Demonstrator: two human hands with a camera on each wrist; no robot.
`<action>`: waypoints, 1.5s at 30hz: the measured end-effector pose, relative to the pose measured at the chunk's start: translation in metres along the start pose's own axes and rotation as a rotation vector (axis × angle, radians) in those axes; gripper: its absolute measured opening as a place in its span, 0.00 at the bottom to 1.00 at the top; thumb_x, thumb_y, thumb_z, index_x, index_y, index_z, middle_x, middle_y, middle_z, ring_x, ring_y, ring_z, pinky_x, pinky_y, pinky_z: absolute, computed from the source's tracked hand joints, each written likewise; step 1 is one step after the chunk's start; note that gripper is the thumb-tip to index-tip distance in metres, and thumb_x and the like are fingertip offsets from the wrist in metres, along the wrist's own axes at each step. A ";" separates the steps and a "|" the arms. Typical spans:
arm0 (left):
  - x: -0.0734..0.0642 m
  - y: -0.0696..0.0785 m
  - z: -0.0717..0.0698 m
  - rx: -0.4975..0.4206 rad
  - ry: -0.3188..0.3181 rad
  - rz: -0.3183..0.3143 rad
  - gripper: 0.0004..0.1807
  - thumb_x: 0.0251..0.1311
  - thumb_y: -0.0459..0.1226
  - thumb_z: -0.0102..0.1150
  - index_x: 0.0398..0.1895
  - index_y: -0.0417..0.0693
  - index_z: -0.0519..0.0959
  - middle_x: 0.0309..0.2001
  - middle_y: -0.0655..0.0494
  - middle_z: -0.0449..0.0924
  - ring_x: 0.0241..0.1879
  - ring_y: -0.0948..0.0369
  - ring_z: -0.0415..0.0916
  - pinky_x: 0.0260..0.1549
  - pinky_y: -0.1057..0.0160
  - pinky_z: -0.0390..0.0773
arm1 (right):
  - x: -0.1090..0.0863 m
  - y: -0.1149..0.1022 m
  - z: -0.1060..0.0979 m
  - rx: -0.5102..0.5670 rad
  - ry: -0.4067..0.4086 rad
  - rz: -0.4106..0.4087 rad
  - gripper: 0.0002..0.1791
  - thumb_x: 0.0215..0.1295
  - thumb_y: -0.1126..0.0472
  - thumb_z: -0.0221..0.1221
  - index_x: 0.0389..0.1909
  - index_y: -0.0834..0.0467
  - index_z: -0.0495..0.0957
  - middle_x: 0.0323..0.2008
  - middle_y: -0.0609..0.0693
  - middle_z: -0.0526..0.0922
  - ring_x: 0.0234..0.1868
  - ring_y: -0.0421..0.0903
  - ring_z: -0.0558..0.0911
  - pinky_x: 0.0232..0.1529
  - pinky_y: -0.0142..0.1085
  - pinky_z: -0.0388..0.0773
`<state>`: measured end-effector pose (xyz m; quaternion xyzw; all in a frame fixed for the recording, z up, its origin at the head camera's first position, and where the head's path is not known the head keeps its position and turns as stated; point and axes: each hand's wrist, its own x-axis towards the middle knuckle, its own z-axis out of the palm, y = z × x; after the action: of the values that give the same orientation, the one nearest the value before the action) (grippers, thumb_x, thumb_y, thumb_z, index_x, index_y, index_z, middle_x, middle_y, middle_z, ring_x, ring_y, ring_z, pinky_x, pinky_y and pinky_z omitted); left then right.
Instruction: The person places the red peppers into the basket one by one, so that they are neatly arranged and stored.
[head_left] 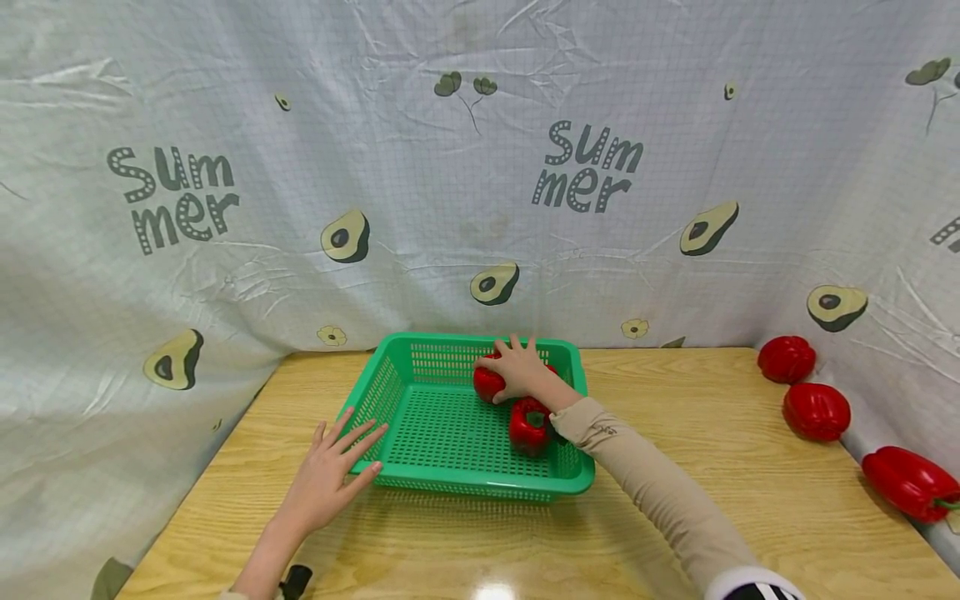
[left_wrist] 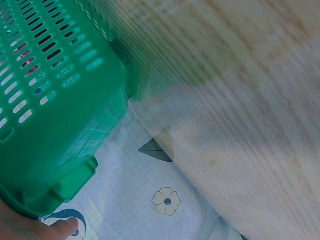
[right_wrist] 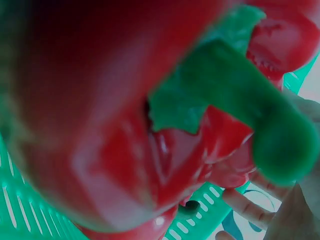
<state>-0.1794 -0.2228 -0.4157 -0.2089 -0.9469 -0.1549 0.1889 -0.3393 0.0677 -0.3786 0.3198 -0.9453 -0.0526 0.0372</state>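
My right hand (head_left: 521, 368) reaches into the far right part of a green plastic basket (head_left: 480, 479) and grips a red bell pepper (head_left: 487, 383), its fingers and thumb spread round it. Beside my wrist lies another red bell pepper (head_left: 529, 427) with its green stem upward; more red shows partly hidden behind the hand. In the right wrist view a close pepper (right_wrist: 110, 150) with a thick green stem (right_wrist: 240, 100) fills much of the frame. My left hand (head_left: 326, 475), fingers straight and spread, rests at the basket's near left rim.
Three more red bell peppers, the far one (head_left: 786, 359), the middle one (head_left: 817, 412) and the near one (head_left: 909, 483), line the right side of the wooden table (head_left: 660, 400). A printed cloth (head_left: 420, 175) hangs behind and along the sides.
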 end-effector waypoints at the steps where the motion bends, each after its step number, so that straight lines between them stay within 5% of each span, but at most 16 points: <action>1: 0.000 0.000 0.000 0.000 -0.002 -0.002 0.28 0.55 0.47 0.55 0.61 0.57 0.67 0.59 0.50 0.69 0.66 0.43 0.50 0.60 0.36 0.46 | 0.000 0.000 0.000 0.003 -0.002 -0.001 0.35 0.46 0.42 0.64 0.58 0.38 0.66 0.54 0.54 0.66 0.55 0.56 0.64 0.52 0.58 0.60; 21: 0.000 0.003 -0.001 0.008 -0.004 -0.009 0.28 0.54 0.46 0.56 0.60 0.55 0.68 0.59 0.50 0.69 0.66 0.44 0.50 0.59 0.35 0.47 | -0.006 0.001 -0.005 0.006 -0.052 -0.013 0.35 0.52 0.41 0.59 0.62 0.38 0.61 0.56 0.54 0.66 0.56 0.54 0.64 0.54 0.57 0.58; 45: 0.000 0.002 0.001 0.002 -0.004 -0.012 0.28 0.54 0.46 0.56 0.60 0.56 0.68 0.59 0.49 0.69 0.66 0.44 0.49 0.59 0.35 0.46 | -0.030 0.005 -0.040 0.079 0.047 -0.019 0.33 0.55 0.41 0.57 0.62 0.41 0.62 0.56 0.54 0.67 0.53 0.53 0.64 0.49 0.53 0.61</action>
<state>-0.1784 -0.2205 -0.4158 -0.2034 -0.9487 -0.1546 0.1865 -0.3143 0.0874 -0.3397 0.3310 -0.9425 -0.0080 0.0463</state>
